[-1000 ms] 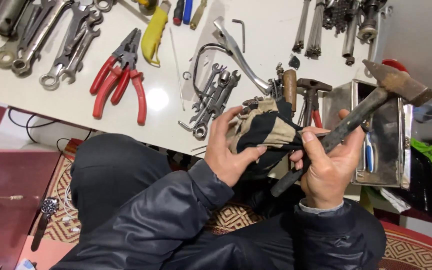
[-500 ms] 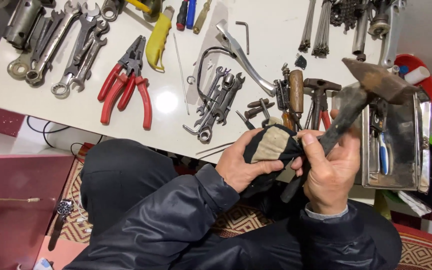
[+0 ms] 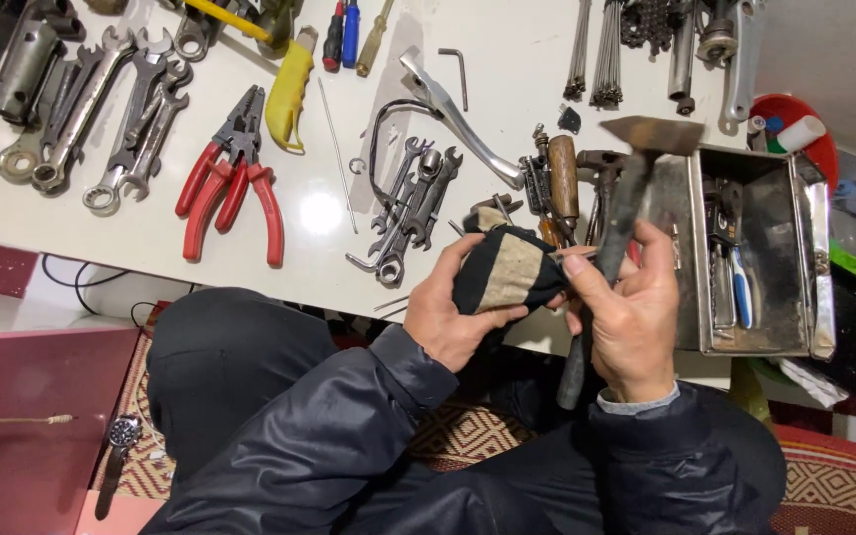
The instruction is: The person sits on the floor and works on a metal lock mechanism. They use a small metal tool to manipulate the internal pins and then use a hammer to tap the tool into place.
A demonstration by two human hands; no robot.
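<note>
At frame centre, your left hand (image 3: 458,307) clutches a dark-and-tan rag (image 3: 505,272) against the hammer (image 3: 614,238) gripped in your right hand (image 3: 626,317).

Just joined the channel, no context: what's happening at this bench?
A seated person holds a hammer upright in the right hand, head up, handle running down through the grip. The left hand presses a dark and tan cloth against the handle. Behind them a white table carries red pliers, spanners and an open metal box.
</note>
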